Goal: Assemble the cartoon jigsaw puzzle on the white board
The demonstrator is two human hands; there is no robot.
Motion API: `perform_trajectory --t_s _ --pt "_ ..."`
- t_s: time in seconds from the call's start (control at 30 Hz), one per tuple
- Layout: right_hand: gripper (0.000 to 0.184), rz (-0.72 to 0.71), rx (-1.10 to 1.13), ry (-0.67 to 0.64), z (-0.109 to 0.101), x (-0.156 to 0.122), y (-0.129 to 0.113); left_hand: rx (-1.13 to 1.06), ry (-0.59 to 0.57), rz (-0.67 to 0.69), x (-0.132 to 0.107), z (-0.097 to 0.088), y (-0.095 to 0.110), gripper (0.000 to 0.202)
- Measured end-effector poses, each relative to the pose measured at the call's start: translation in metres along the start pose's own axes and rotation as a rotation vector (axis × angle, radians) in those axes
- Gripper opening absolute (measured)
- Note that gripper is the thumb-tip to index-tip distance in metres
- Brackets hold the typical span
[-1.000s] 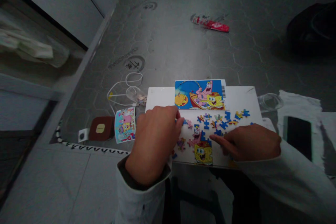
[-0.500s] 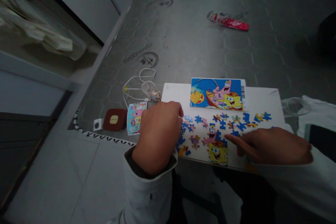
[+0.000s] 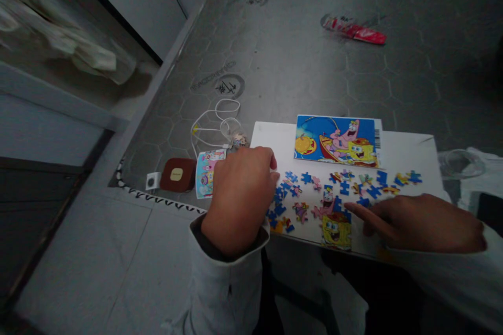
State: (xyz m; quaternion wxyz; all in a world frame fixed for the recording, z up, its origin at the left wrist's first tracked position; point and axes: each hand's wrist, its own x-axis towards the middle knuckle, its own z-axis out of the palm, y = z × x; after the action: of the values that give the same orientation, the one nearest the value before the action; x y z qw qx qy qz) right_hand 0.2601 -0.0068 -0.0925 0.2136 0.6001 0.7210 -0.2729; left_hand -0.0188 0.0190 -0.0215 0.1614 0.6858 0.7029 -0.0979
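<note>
My left hand [image 3: 241, 196] is over the left end of a white board [image 3: 271, 136], fingers curled and closed near a cluster of loose blue puzzle pieces [image 3: 280, 204]. Whatever its fingertips may hold is hidden. My right hand [image 3: 424, 222] rests low over the board's right part. Its index finger is stretched out, with the tip at the right edge of a joined puzzle section [image 3: 336, 230] showing a yellow square character and a pink one. More loose pieces [image 3: 365, 186] lie above that finger. Behind them is the picture card [image 3: 334, 138] of the same characters.
Left of the board are a light blue picture sheet [image 3: 204, 178], a brown case [image 3: 178, 174], a small white box [image 3: 153, 180] and a white cable [image 3: 194, 138]. A red wrapper [image 3: 365, 34] lies far back on the grey mat. A clear round lid [image 3: 463, 162] sits at right.
The view has shifted, so the board and mat appear farther right. My hands keep nearly the same poses, and the joined puzzle section looks the same.
</note>
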Motion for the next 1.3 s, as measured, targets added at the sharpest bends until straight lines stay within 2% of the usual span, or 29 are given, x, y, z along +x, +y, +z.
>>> perform_trajectory --t_s 0.03,0.1,0.23,0.3,0.53,0.67,0.8,1.03,1.17,1.3 --pt "0.073 0.011 -0.011 -0.078 -0.002 0.000 -0.002 0.005 -0.007 0.009 0.000 0.000 0.002 0.011" --pt "0.074 0.020 -0.030 -0.145 -0.006 0.000 -0.007 0.017 -0.031 0.032 0.000 0.002 0.007 0.015" --pt "0.077 0.002 -0.023 -0.118 -0.008 -0.001 -0.009 0.038 -0.064 0.067 0.002 0.006 0.018 0.021" --pt "0.079 0.041 -0.032 -0.118 -0.008 -0.001 -0.009 0.034 -0.056 0.074 0.003 0.008 0.020 0.020" --pt "0.074 0.091 -0.072 -0.147 -0.018 -0.006 -0.016 0.032 -0.089 0.055 0.009 0.009 0.019 0.011" --pt "0.070 0.096 -0.110 -0.095 -0.024 -0.011 -0.021 0.050 -0.104 0.048 0.008 0.006 0.021 0.008" --pt "0.068 0.085 -0.103 -0.104 -0.026 -0.014 -0.021 0.035 -0.108 0.022 0.008 0.007 0.022 0.008" --pt "0.076 0.069 -0.100 -0.085 -0.025 -0.013 -0.015 0.067 -0.110 0.049 0.009 0.010 0.022 0.004" --pt "0.074 0.075 -0.119 -0.098 -0.027 -0.013 -0.018 0.044 -0.117 0.097 0.008 0.009 0.020 0.002" --pt "0.072 0.080 -0.137 -0.060 -0.025 -0.014 -0.023 -0.093 -0.134 0.205 0.007 0.005 0.022 0.004"
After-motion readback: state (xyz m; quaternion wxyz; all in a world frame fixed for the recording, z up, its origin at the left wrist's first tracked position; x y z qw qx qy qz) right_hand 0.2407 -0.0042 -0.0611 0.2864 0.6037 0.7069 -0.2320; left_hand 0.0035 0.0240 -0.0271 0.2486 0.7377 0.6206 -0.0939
